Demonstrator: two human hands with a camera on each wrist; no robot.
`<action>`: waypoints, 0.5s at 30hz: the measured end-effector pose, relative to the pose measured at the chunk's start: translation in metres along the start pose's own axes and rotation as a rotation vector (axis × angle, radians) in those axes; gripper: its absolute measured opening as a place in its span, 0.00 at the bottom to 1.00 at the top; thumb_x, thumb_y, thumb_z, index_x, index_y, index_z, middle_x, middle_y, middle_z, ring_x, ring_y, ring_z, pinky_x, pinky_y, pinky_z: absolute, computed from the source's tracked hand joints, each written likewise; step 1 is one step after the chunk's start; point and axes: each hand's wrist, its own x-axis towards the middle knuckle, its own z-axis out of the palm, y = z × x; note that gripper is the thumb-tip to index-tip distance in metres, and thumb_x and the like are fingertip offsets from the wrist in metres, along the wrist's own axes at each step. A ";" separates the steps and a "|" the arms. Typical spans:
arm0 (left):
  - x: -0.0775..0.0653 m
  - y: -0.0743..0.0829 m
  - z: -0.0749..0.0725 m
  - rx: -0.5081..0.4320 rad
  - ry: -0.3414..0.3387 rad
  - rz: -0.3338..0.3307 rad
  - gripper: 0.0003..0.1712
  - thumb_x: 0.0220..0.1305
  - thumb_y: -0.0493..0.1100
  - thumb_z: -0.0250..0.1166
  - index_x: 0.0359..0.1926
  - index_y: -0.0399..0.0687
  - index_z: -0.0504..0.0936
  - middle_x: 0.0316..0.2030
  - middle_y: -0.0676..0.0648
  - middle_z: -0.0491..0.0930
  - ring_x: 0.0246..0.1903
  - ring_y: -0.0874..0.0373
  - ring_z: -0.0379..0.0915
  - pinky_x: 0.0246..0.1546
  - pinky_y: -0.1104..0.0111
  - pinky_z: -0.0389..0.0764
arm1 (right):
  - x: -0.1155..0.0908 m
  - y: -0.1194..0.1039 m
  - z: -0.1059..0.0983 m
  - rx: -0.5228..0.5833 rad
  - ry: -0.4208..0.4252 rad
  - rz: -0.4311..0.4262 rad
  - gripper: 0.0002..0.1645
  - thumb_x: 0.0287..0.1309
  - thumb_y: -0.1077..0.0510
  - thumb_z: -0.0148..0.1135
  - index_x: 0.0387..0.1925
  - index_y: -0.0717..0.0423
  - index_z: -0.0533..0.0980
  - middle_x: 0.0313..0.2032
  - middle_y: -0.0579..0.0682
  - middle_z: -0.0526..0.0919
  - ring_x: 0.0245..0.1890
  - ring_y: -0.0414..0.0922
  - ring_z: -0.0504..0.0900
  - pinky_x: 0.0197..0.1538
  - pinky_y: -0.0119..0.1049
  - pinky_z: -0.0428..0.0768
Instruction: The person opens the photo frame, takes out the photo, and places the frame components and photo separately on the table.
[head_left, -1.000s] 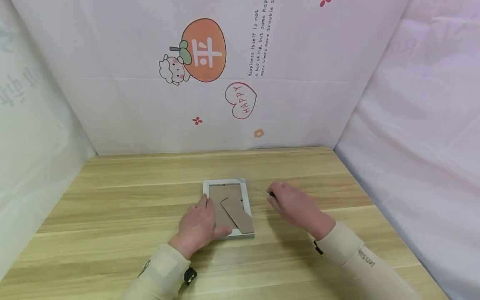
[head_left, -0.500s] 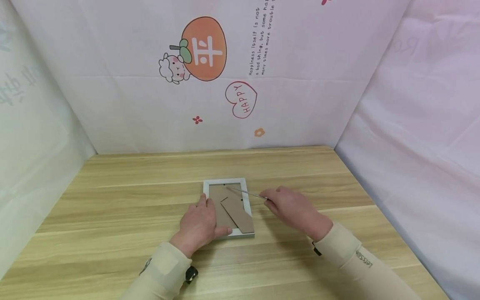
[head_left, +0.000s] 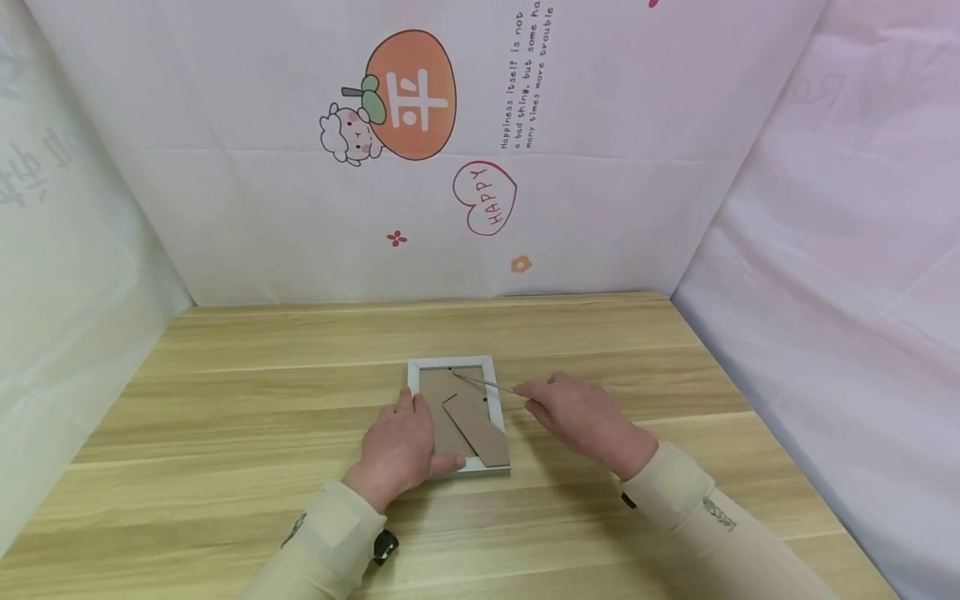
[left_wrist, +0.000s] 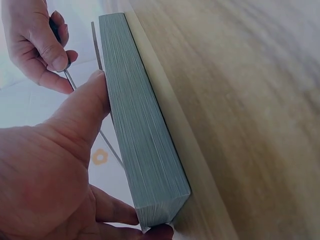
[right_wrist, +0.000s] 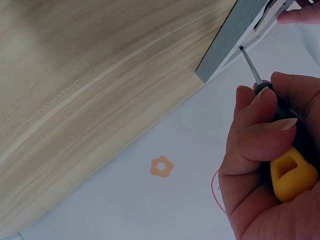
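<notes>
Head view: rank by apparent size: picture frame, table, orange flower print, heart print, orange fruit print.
1. table
2. picture frame and orange fruit print: too alike to rank, and the left hand hides part of the former
3. heart print
4. orange flower print

I have the left hand (head_left: 396, 448) braced over the near left corner of the picture frame (head_left: 468, 408), thumb (head_left: 447, 463) stretched along its near edge. Right of it, my right hand (head_left: 583, 417) curls around a screwdriver (right_wrist: 292, 175); both forearms (head_left: 322, 546) slant in from its near side.
</notes>
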 end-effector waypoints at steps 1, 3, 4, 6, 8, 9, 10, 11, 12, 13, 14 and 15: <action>0.000 0.000 0.000 0.002 -0.002 -0.001 0.68 0.46 0.77 0.64 0.68 0.26 0.59 0.70 0.25 0.54 0.61 0.33 0.64 0.49 0.52 0.79 | 0.001 -0.001 0.000 -0.002 -0.001 0.001 0.16 0.63 0.54 0.60 0.52 0.43 0.81 0.26 0.43 0.80 0.26 0.39 0.72 0.23 0.34 0.71; 0.000 0.000 0.000 0.005 -0.001 0.000 0.67 0.46 0.77 0.64 0.68 0.26 0.59 0.70 0.25 0.54 0.61 0.34 0.63 0.49 0.52 0.79 | 0.001 -0.001 0.000 -0.002 -0.006 0.004 0.16 0.63 0.54 0.60 0.53 0.43 0.81 0.26 0.43 0.80 0.26 0.39 0.72 0.23 0.34 0.71; 0.000 0.000 0.000 0.007 -0.001 0.000 0.67 0.46 0.77 0.64 0.68 0.26 0.59 0.70 0.25 0.54 0.61 0.34 0.63 0.48 0.52 0.79 | 0.002 -0.002 0.000 -0.002 -0.007 0.004 0.17 0.63 0.54 0.60 0.53 0.43 0.81 0.26 0.43 0.80 0.26 0.39 0.72 0.22 0.33 0.71; 0.000 0.000 0.000 0.005 -0.001 -0.001 0.67 0.46 0.77 0.64 0.68 0.25 0.59 0.70 0.25 0.54 0.61 0.34 0.63 0.48 0.52 0.79 | 0.002 -0.003 0.001 -0.001 -0.007 0.002 0.17 0.63 0.54 0.60 0.53 0.43 0.81 0.26 0.43 0.80 0.25 0.39 0.72 0.22 0.33 0.71; 0.000 0.000 0.000 0.002 0.000 -0.004 0.67 0.47 0.77 0.64 0.68 0.25 0.59 0.71 0.26 0.54 0.61 0.33 0.63 0.48 0.52 0.79 | 0.002 -0.003 0.001 0.004 -0.003 -0.001 0.17 0.63 0.55 0.60 0.53 0.44 0.81 0.25 0.44 0.79 0.25 0.39 0.71 0.21 0.32 0.70; 0.000 0.000 0.001 0.003 0.000 -0.004 0.67 0.47 0.77 0.64 0.69 0.25 0.59 0.71 0.26 0.54 0.61 0.33 0.63 0.48 0.52 0.79 | 0.002 -0.003 0.001 0.006 -0.002 -0.001 0.17 0.63 0.55 0.60 0.53 0.44 0.81 0.24 0.44 0.78 0.24 0.39 0.71 0.21 0.32 0.69; 0.000 0.000 0.001 0.004 0.002 -0.004 0.67 0.47 0.77 0.64 0.69 0.25 0.59 0.71 0.26 0.54 0.61 0.33 0.63 0.48 0.52 0.79 | 0.002 -0.004 0.002 0.007 0.002 -0.002 0.17 0.62 0.55 0.61 0.53 0.44 0.81 0.24 0.44 0.78 0.24 0.39 0.70 0.20 0.32 0.69; 0.000 0.000 0.001 0.007 0.004 -0.003 0.67 0.47 0.77 0.64 0.69 0.25 0.59 0.71 0.26 0.54 0.61 0.34 0.63 0.49 0.52 0.79 | 0.003 -0.004 0.002 0.008 0.005 -0.001 0.17 0.62 0.56 0.61 0.53 0.44 0.81 0.24 0.44 0.78 0.24 0.39 0.70 0.20 0.32 0.69; 0.000 0.000 0.001 0.010 0.006 -0.001 0.67 0.47 0.77 0.64 0.69 0.25 0.59 0.70 0.26 0.54 0.61 0.34 0.63 0.49 0.52 0.79 | 0.003 -0.004 0.003 0.006 0.007 -0.001 0.17 0.62 0.56 0.61 0.53 0.44 0.81 0.24 0.44 0.78 0.24 0.40 0.70 0.20 0.33 0.68; 0.000 0.000 0.001 0.013 0.008 0.001 0.67 0.47 0.77 0.64 0.68 0.25 0.59 0.70 0.25 0.54 0.61 0.34 0.63 0.49 0.53 0.79 | 0.003 -0.005 0.004 0.007 0.007 0.002 0.18 0.62 0.56 0.61 0.53 0.44 0.81 0.24 0.45 0.78 0.23 0.40 0.70 0.19 0.33 0.68; 0.000 0.000 0.001 0.016 0.010 0.004 0.67 0.47 0.77 0.64 0.68 0.25 0.59 0.70 0.25 0.54 0.61 0.34 0.63 0.49 0.53 0.79 | 0.003 -0.005 0.005 0.005 0.006 0.002 0.18 0.62 0.56 0.61 0.53 0.44 0.81 0.24 0.45 0.78 0.24 0.40 0.70 0.19 0.33 0.68; 0.000 0.000 0.001 0.018 0.011 0.007 0.67 0.47 0.77 0.64 0.68 0.25 0.59 0.70 0.25 0.55 0.60 0.34 0.64 0.49 0.53 0.79 | 0.003 -0.005 0.006 0.005 0.005 0.004 0.18 0.62 0.56 0.61 0.53 0.44 0.81 0.24 0.45 0.78 0.24 0.41 0.71 0.18 0.33 0.68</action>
